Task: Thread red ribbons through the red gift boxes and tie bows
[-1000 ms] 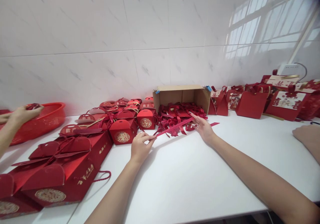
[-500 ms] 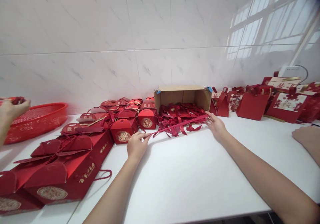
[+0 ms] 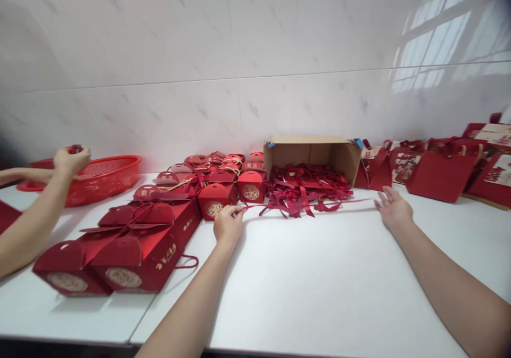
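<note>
My left hand [image 3: 228, 224] pinches red ribbon [image 3: 250, 206]; my right hand [image 3: 395, 209], spread wide, near its right end. Straightening step, I judge; next calls for steady left pinch.

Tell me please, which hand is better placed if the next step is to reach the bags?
Probably the right hand: it is nearer the bags, and its fingers look spread, though whether they touch the ribbon is unclear. The left hand pinches one ribbon end, beside the boxes.
</note>
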The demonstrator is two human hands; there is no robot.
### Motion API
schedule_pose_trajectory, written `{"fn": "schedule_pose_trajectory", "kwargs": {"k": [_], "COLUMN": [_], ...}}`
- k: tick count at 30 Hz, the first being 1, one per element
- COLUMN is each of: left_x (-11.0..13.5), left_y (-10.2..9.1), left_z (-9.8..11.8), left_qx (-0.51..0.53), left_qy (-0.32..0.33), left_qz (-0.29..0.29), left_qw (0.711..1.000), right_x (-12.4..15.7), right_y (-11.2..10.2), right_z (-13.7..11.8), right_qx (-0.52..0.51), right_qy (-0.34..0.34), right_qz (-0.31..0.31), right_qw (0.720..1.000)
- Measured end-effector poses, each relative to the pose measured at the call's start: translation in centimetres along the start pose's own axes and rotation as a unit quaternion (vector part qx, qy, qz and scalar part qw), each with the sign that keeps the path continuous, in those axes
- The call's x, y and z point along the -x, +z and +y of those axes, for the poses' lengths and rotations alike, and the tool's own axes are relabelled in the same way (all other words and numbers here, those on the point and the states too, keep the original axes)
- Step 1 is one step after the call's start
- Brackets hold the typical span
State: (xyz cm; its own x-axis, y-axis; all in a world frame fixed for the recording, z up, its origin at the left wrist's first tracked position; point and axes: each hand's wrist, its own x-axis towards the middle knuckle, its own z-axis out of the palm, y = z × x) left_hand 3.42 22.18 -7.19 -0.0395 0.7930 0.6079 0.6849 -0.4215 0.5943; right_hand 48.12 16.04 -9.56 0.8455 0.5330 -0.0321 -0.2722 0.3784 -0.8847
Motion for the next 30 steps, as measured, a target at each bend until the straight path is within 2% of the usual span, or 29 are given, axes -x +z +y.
{"fn": "schedule_pose_trajectory", "kwargs": {"k": [4, 7, 9, 11, 12, 13, 14, 16, 17, 18, 19, 20, 22, 24, 27, 30], "left_x": [-0.2, -0.1, 0.1, 0.5, 0.7, 0.9, 1.1, 1.5, 1.7, 1.8, 1.8, 1.9, 1.8, 1.7, 1.5, 1.4], "left_y": [-0.6, -0.8, -0.9, -0.9, -0.9, -0.9, -0.8, -0.7, -0.6, -0.5, -0.4, -0.4, -0.4, -0.5, -0.9, -1.1], "left_z": [-0.1, 0.5, 1.1, 1.9, 2.2, 2.6, 2.9, 3.4, 3.6, 3.7, 3.8, 3.8, 3.8, 3.5, 3.0, 2.7], "left_qx": [-0.005, -0.005, -0.009, -0.025, -0.034, -0.042, -0.047, -0.043, -0.038, -0.033, -0.031, -0.032, -0.038, -0.041, -0.036, -0.028], "left_qy": [0.009, 0.032, 0.070, 0.122, 0.147, 0.166, 0.179, 0.203, 0.213, 0.223, 0.231, 0.235, 0.238, 0.234, 0.222, 0.221], "left_qz": [0.009, 0.006, -0.003, -0.004, 0.003, 0.015, 0.026, 0.030, 0.020, 0.006, -0.009, -0.020, -0.030, -0.026, -0.001, 0.013], "left_qw": [1.000, 0.999, 0.997, 0.992, 0.989, 0.985, 0.982, 0.978, 0.976, 0.974, 0.972, 0.971, 0.970, 0.971, 0.974, 0.975], "right_x": [-0.1, 1.1, 3.2, 6.7, 8.9, 11.2, 13.5, 17.5, 19.1, 20.3, 21.2, 21.8, 22.5, 22.9, 23.5, 23.7], "right_y": [-0.2, 1.2, 2.7, 4.4, 5.1, 5.8, 6.3, 7.1, 7.5, 8.0, 8.6, 9.4, 11.5, 13.9, 16.4, 16.8], "right_z": [0.3, 0.6, 1.0, 1.5, 1.9, 2.2, 2.6, 3.4, 3.7, 4.0, 4.3, 4.6, 5.2, 6.0, 7.0, 7.7], "right_qx": [0.029, 0.087, 0.131, 0.162, 0.179, 0.233, 0.269, 0.283, 0.305, 0.318, 0.322, 0.318, 0.293, 0.271, 0.269, 0.273], "right_qy": [-0.012, -0.085, -0.151, -0.201, -0.230, -0.301, -0.362, -0.392, -0.426, -0.448, -0.459, -0.462, -0.441, -0.407, -0.363, -0.335], "right_qz": [-0.007, -0.020, -0.045, -0.108, -0.161, -0.264, -0.361, -0.462, -0.508, -0.528, -0.522, -0.503, -0.462, -0.458, -0.470, -0.464], "right_qw": [0.999, 0.992, 0.979, 0.960, 0.943, 0.886, 0.816, 0.743, 0.683, 0.647, 0.643, 0.658, 0.712, 0.742, 0.758, 0.773]}}
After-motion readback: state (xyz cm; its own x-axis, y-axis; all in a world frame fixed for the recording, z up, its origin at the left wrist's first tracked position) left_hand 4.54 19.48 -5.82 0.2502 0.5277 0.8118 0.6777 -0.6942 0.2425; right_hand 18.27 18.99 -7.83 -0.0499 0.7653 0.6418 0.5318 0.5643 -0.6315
